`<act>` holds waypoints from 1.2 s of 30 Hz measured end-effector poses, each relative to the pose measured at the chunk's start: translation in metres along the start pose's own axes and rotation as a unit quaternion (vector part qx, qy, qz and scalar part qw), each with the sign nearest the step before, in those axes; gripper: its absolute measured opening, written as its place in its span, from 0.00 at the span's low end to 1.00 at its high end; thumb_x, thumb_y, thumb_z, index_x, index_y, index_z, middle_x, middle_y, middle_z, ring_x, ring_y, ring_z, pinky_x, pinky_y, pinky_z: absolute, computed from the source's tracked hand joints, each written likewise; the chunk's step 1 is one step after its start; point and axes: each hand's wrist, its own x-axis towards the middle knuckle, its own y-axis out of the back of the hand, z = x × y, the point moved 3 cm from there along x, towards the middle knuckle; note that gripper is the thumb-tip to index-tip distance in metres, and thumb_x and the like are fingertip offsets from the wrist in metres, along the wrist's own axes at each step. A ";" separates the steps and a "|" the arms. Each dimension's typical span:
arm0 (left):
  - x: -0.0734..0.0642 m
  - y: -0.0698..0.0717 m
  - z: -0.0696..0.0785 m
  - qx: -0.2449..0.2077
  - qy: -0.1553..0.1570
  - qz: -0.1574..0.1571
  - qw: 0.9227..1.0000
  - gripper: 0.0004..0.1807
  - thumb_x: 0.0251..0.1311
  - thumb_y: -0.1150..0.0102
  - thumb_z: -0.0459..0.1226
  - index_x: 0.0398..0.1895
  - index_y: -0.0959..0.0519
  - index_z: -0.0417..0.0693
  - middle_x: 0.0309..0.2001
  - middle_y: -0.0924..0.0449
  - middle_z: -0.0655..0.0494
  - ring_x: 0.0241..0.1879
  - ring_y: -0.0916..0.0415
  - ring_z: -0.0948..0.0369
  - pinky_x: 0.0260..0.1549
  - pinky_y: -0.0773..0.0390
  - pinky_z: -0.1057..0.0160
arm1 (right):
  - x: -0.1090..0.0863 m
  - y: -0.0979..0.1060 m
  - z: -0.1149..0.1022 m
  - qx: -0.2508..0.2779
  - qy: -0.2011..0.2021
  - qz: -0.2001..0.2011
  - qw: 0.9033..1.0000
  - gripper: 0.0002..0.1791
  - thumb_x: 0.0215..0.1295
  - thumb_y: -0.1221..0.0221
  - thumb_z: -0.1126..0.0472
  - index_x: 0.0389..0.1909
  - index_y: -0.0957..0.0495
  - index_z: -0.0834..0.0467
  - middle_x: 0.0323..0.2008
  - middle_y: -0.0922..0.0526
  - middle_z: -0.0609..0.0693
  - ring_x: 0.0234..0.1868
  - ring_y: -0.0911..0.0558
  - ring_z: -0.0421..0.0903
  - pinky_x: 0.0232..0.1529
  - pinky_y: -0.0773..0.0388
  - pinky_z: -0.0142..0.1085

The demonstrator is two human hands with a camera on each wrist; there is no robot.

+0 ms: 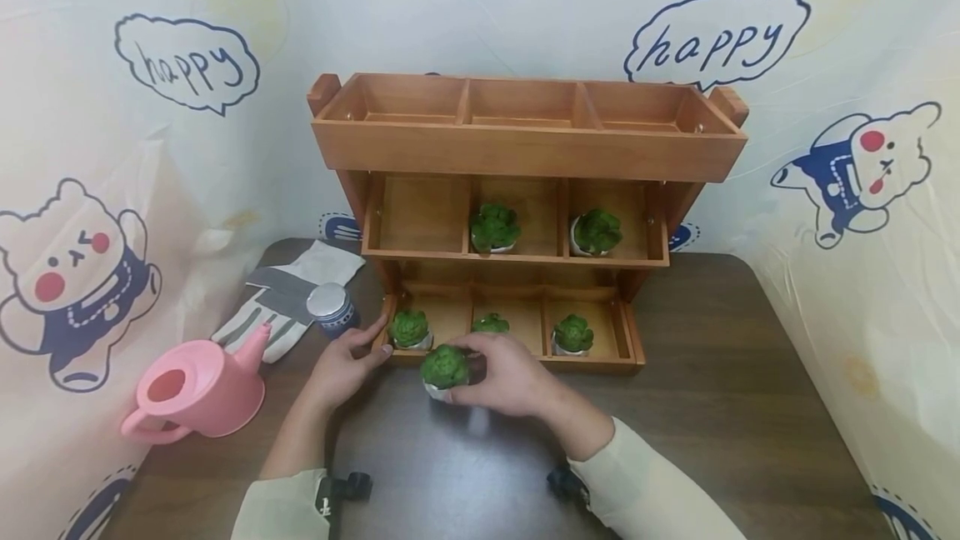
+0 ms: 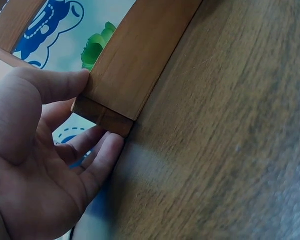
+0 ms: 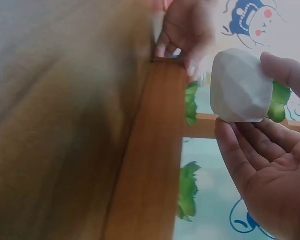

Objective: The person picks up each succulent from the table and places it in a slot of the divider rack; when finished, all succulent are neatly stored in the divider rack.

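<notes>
A small potted succulent (image 1: 446, 367) is in my right hand (image 1: 510, 373), in front of the bottom tier of a three-tier wooden plant stand (image 1: 525, 152). Its white faceted pot (image 3: 240, 85) shows in the right wrist view, held between thumb and fingers. My left hand (image 1: 347, 365) grips the bottom tier's left front corner; in the left wrist view the thumb lies at the upper edge and the fingers against the end. Three potted succulents stand in the bottom tier: left (image 1: 409, 328), middle (image 1: 491, 323), partly hidden by my right hand, and right (image 1: 573, 333).
Two succulents stand in the middle tier's centre (image 1: 495, 227) and right (image 1: 597, 231) compartments. Left of the stand lie a blue-and-white tin (image 1: 332, 307), grey-and-white gloves (image 1: 281, 302) and a pink watering can (image 1: 198, 390). Printed cloth (image 1: 480, 7) surrounds the dark wooden table (image 1: 720, 407).
</notes>
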 end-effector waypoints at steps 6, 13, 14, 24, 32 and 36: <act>0.001 -0.001 -0.001 -0.001 -0.004 0.003 1.000 0.36 0.69 0.38 0.56 0.79 0.34 0.64 0.67 0.28 0.40 0.67 0.32 0.39 0.65 0.37 0.30 | 0.006 0.009 -0.008 -0.024 0.007 0.026 0.999 0.34 0.52 0.23 0.45 0.60 0.17 0.53 0.48 0.14 0.43 0.46 0.17 0.41 0.49 0.19 0.38; 0.003 -0.001 -0.003 -0.002 -0.012 0.010 1.000 0.35 0.70 0.38 0.55 0.78 0.33 0.63 0.62 0.25 0.41 0.63 0.30 0.41 0.63 0.35 0.32 | 0.016 0.016 -0.018 -0.018 0.035 0.051 0.998 0.34 0.51 0.22 0.48 0.60 0.17 0.54 0.47 0.13 0.45 0.43 0.16 0.41 0.45 0.19 0.34; 0.003 -0.001 -0.003 -0.003 -0.014 0.011 1.000 0.35 0.70 0.38 0.55 0.78 0.33 0.63 0.62 0.25 0.41 0.63 0.30 0.41 0.64 0.35 0.32 | 0.018 0.017 -0.020 -0.014 0.038 0.054 0.998 0.34 0.51 0.22 0.48 0.60 0.17 0.54 0.47 0.13 0.46 0.42 0.15 0.42 0.44 0.19 0.33; 0.003 -0.001 -0.002 -0.001 -0.010 0.016 1.000 0.35 0.69 0.38 0.57 0.77 0.32 0.64 0.58 0.24 0.44 0.59 0.27 0.44 0.61 0.31 0.35 | 0.030 0.025 -0.035 0.010 0.038 0.059 0.997 0.35 0.53 0.23 0.48 0.62 0.18 0.56 0.48 0.13 0.48 0.42 0.13 0.46 0.44 0.15 0.38; 0.003 0.000 -0.002 -0.009 0.008 0.005 1.000 0.36 0.68 0.38 0.58 0.78 0.32 0.66 0.63 0.25 0.43 0.63 0.29 0.42 0.63 0.33 0.33 | 0.041 0.034 -0.047 -0.009 0.035 0.082 0.996 0.35 0.53 0.22 0.47 0.61 0.18 0.55 0.51 0.13 0.44 0.47 0.17 0.38 0.50 0.19 0.35; 0.003 0.001 -0.002 -0.012 0.011 -0.002 1.000 0.36 0.68 0.38 0.58 0.78 0.33 0.68 0.65 0.27 0.43 0.64 0.30 0.42 0.63 0.34 0.32 | 0.046 0.038 -0.053 0.008 0.034 0.091 0.995 0.35 0.53 0.22 0.48 0.61 0.18 0.55 0.50 0.13 0.44 0.47 0.17 0.37 0.51 0.18 0.37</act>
